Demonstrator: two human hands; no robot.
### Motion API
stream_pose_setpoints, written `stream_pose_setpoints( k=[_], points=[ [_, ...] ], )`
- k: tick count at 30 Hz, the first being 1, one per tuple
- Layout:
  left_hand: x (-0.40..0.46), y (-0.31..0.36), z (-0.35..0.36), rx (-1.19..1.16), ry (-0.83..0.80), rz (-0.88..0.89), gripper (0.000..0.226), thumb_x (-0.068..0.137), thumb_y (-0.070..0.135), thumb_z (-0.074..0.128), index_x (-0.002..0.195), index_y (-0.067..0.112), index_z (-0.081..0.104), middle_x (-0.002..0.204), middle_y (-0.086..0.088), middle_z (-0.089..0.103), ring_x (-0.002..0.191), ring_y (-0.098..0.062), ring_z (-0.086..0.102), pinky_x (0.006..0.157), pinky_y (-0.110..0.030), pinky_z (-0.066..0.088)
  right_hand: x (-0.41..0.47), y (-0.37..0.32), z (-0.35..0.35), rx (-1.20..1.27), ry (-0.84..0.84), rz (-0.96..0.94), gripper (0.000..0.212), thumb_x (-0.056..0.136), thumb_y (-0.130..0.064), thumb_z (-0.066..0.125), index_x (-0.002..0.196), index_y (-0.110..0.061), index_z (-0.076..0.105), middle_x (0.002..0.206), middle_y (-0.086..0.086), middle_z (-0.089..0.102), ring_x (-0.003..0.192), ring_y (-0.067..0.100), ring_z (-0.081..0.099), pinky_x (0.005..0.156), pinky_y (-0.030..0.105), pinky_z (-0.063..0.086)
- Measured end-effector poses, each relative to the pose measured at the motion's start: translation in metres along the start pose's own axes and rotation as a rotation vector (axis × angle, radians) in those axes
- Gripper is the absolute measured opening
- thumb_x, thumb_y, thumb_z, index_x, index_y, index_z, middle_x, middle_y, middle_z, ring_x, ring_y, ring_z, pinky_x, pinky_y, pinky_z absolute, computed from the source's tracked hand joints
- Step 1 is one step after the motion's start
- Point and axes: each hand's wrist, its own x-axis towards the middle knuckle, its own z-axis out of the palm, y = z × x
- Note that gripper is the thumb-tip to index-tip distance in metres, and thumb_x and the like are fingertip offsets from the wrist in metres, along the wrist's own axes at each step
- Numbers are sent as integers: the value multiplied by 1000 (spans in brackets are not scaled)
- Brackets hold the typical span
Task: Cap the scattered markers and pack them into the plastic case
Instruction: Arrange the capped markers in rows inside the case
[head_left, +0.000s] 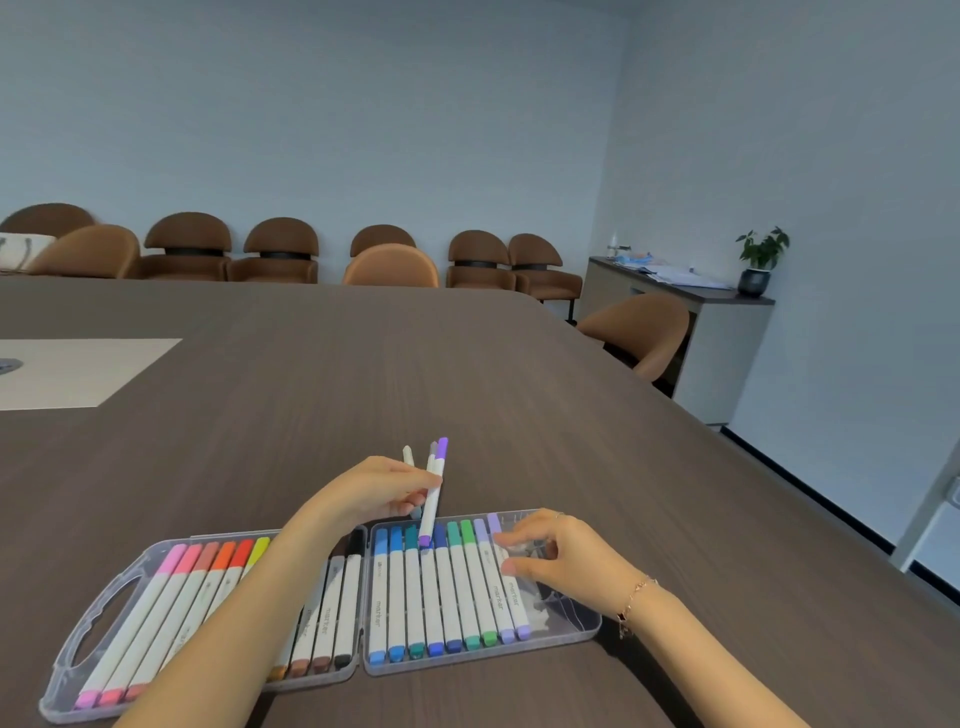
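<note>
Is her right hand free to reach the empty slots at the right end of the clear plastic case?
Probably yes: the right hand already rests over the empty slots of the clear plastic case, holding nothing, with nothing between.

The bench (467, 374) is dark brown woodgrain with a pale beige inset (78, 371) at the frame's left. The clear plastic case (104, 597) holds white-barrelled markers: pinks, reds and yellow-green (208, 577) at left, blues, greens and lilac (441, 587) at right. Chairs (280, 252) at the upper frame are brown.

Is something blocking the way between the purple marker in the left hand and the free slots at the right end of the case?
Yes: the right hand rests over the free slots at the right end of the case, so the purple marker in the left hand cannot go in yet.
</note>
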Motion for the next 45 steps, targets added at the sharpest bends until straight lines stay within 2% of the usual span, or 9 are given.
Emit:
stream_pose_setpoints(
  k=[7, 11, 16, 20, 22, 29, 36, 41, 45],
  points=[
    [-11, 4, 5, 19, -12, 61, 20, 85, 29, 68, 94, 12, 72, 71, -1, 60, 63, -7, 53, 58, -15, 49, 0, -8, -3, -24, 7, 26, 28, 84, -36, 66, 112, -31, 68, 113, -13, 55, 93, 3, 52, 74, 12, 44],
    [-17, 4, 13, 75, -68, 77, 20, 83, 33, 70, 94, 16, 74, 66, 1, 57, 60, -6, 50, 59, -15, 47, 2, -16, -8, 169, 202, 81, 14, 88, -32, 62, 99, -30, 71, 101, -16, 63, 90, 8, 59, 78, 20, 52],
    [-16, 8, 23, 34, -60, 94, 18, 80, 33, 73, 93, 21, 75, 73, -1, 62, 59, -6, 50, 56, -15, 45, 9, -45, 2, 352, 180, 117, 19, 92, -28, 58, 99, -15, 70, 80, -9, 65, 56, -4, 54, 50, 6, 40],
    [-17, 8, 27, 4, -20, 102, 19, 79, 34, 74, 94, 20, 75, 61, 2, 61, 50, -4, 44, 49, -13, 41, 23, -54, 6, 336, 292, 190, 18, 87, -28, 65, 95, -14, 71, 81, -5, 65, 67, 4, 55, 57, 13, 45],
    [-16, 7, 30, -27, -26, 89, 21, 79, 31, 75, 95, 18, 75, 72, -5, 67, 51, -5, 43, 49, -14, 40, 27, -54, 7, 324, 327, 227, 16, 83, -30, 69, 89, -16, 71, 79, -4, 65, 70, 7, 57, 64, 19, 50],
    [-13, 6, 39, 30, -18, 101, 19, 82, 32, 71, 92, 17, 75, 62, 4, 63, 49, -4, 46, 49, -13, 41, 20, -52, 3, 405, 275, 366, 14, 85, -24, 68, 88, -11, 71, 67, 0, 59, 48, 6, 44, 42, 13, 37],
    [4, -9, -4, 288, 504, 250, 10, 86, 20, 66, 82, 14, 74, 90, -3, 70, 84, -15, 62, 75, -25, 46, -3, -30, -8, 191, 31, 481, 16, 84, -14, 61, 69, -8, 60, 63, 8, 49, 41, 4, 39, 42, 15, 32],
    [18, -31, -25, 404, 546, 204, 16, 87, 15, 65, 98, 6, 72, 104, -10, 68, 97, -20, 60, 88, -31, 47, 0, -31, 0, 138, 1, 465, 20, 87, -25, 63, 76, -9, 65, 75, 5, 68, 64, 8, 59, 56, 16, 42],
    [25, -27, -20, 431, 479, 204, 17, 89, 19, 64, 99, 7, 71, 103, -7, 66, 97, -20, 59, 89, -32, 48, 2, -31, -2, 63, 49, 459, 33, 88, -28, 61, 60, -15, 52, 73, 5, 66, 49, 6, 49, 49, 16, 36]
  ],
)
